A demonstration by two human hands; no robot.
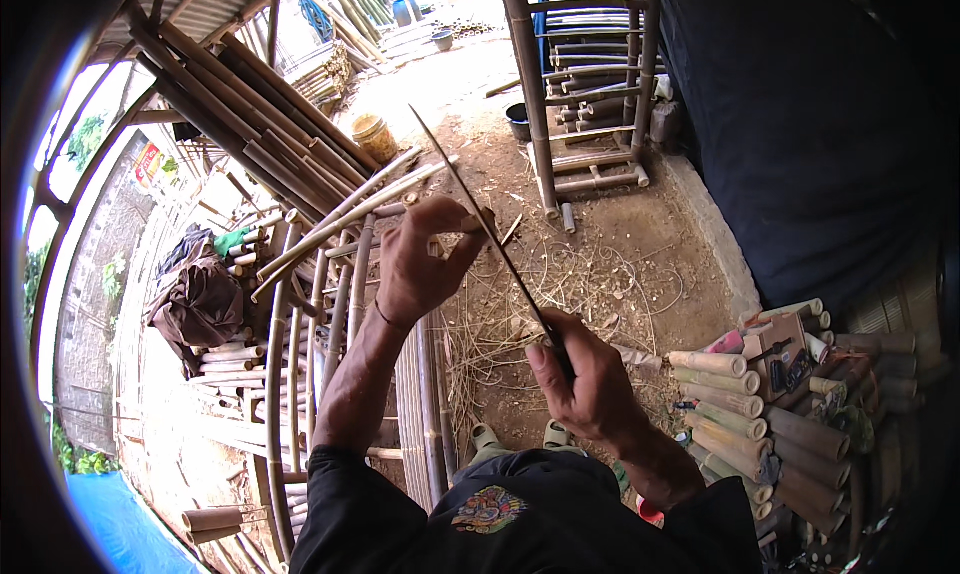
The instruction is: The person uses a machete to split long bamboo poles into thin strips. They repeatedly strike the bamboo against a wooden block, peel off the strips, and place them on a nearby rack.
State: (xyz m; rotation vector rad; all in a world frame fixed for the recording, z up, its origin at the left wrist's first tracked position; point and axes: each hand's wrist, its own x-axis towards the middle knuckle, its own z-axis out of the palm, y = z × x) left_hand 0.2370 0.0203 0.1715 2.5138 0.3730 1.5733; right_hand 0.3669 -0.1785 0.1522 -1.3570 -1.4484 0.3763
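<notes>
My right hand (590,379) is closed around the dark handle of a long thin blade (512,266). The blade slants up and away to the left and shows nearly edge-on, so its exact kind is unclear. Against the blade's side, around its middle, my left hand (428,254) is raised with thumb and fingers pinched together. A small dark piece (482,220) shows at those fingertips, too small to name. Below both hands, pale shavings and thin bamboo strips (570,284) litter the dirt floor.
Bamboo poles (330,224) and a bamboo frame stand close on my left. Cut bamboo lengths (720,384) are stacked at right, with a box (778,352) on top. Ahead are a bamboo rack (592,164), a black bucket (518,122) and a yellowish tub (375,137). Dark cloth hangs at right.
</notes>
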